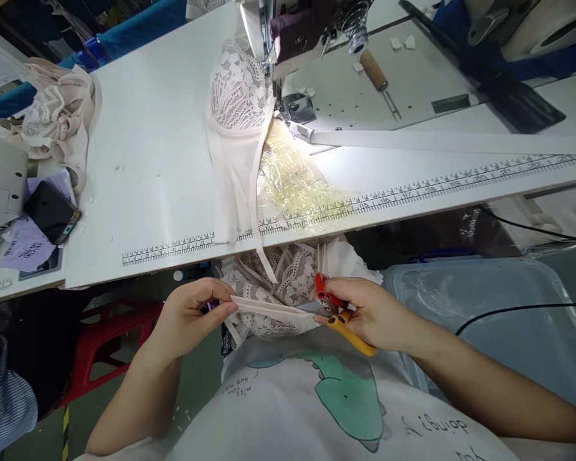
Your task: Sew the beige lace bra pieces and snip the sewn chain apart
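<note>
In front of my lap, my left hand (196,314) pinches one end of a pale fabric strip (269,308) on a lace bra. My right hand (365,310) holds scissors (350,334) with one red and one yellow-orange handle, their blades lying along the strip, and its fingertips also touch the strip's right end. More lace bra pieces (297,275) hang bunched below the table edge. On the table another lace bra (237,96) lies under the needle of the sewing machine (297,38), its band trailing over the edge.
A printed ruler (413,187) runs along the table's front edge. A wooden-handled tool (374,70) lies right of the needle, above a white tape (436,139). Piled lace garments (60,112) and a phone (52,211) are left. A plastic bin (489,288) and red stool (100,346) stand below.
</note>
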A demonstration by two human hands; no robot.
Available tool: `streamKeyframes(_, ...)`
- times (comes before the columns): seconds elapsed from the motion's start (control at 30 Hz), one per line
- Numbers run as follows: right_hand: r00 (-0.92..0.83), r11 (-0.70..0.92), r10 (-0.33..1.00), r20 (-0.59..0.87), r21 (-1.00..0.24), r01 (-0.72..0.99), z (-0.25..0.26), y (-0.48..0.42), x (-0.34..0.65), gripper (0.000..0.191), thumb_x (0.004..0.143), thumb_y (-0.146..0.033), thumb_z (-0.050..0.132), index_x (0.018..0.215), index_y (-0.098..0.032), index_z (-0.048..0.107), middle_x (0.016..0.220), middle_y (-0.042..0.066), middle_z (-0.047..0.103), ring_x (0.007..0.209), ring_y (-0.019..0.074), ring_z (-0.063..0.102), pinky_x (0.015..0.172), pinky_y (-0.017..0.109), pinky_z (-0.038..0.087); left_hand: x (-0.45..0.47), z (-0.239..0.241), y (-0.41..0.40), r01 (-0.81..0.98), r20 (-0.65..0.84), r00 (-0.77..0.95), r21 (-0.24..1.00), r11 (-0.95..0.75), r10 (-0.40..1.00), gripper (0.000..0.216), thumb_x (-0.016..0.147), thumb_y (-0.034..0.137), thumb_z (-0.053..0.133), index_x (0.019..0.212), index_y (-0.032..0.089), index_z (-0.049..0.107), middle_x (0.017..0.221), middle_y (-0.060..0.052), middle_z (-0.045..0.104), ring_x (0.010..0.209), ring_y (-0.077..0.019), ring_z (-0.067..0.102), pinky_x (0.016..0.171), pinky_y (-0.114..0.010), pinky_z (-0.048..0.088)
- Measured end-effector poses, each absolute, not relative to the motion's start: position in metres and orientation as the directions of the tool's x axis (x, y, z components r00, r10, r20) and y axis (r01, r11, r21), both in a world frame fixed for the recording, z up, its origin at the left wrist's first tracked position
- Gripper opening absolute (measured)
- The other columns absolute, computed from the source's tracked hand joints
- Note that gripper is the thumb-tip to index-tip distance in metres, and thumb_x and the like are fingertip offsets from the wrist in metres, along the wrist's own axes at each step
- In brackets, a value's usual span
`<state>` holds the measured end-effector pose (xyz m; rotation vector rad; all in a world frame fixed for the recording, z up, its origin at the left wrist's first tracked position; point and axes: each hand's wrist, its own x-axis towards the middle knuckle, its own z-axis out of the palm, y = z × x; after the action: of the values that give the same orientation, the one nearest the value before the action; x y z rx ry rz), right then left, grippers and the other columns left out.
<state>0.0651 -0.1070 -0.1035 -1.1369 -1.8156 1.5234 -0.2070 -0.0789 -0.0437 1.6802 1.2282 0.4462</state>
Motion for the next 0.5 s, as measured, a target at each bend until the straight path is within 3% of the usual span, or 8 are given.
streamKeyframes(0.23, -0.506, -0.038, 0.838, -0.205, -0.947, 0.320, -0.097, -0.112, 0.068, 0.020, 0.075, -0.023, 0.054, 0.062, -0.020, 0.040, 0.060, -0.004, 0.035, 0.053, 0.0104, 0.031, 0.047, 0.022, 0.028, -0.202, -0.052, -0.083, 0.435, -0.195, 0.312, 0.900, 0.043, 0.930, 0.011, 0.078, 0.021, 0.062, 0.086, 0.017, 0.055, 0.075, -0.002, 0.059, 0.064, -0.0110, 0.056, 0.056, -0.020, 0.047)
streamKeyframes(0.37, -0.479, -0.102, 0.832, -0.281, -0.925, 0.366, -0.095, -0.119, 0.071, 0.023, 0.076, -0.031, 0.054, 0.060, -0.020, 0.042, 0.059, -0.002, 0.043, 0.054, 0.0127, 0.040, 0.048, 0.023, 0.035, -0.182, -0.047, -0.085, 0.348, -0.041, 0.363, 0.933, -0.095, 0.931, 0.022, 0.080, 0.016, 0.058, 0.101, 0.017, 0.053, 0.074, -0.001, 0.057, 0.065, -0.0098, 0.056, 0.056, -0.017, 0.048)
streamKeyframes(0.5, -0.485, -0.100, 0.808, -0.335, -0.889, 0.447, -0.102, -0.123, 0.085, 0.026, 0.077, -0.038, 0.056, 0.062, -0.018, 0.050, 0.057, -0.001, 0.049, 0.051, 0.0124, 0.044, 0.045, 0.023, 0.038, -0.155, -0.055, -0.091, 0.304, 0.221, 0.373, 0.888, -0.344, 0.901, 0.039, 0.086, 0.017, 0.050, 0.123, 0.022, 0.041, 0.075, 0.000, 0.053, 0.060, -0.0083, 0.052, 0.052, -0.015, 0.046)
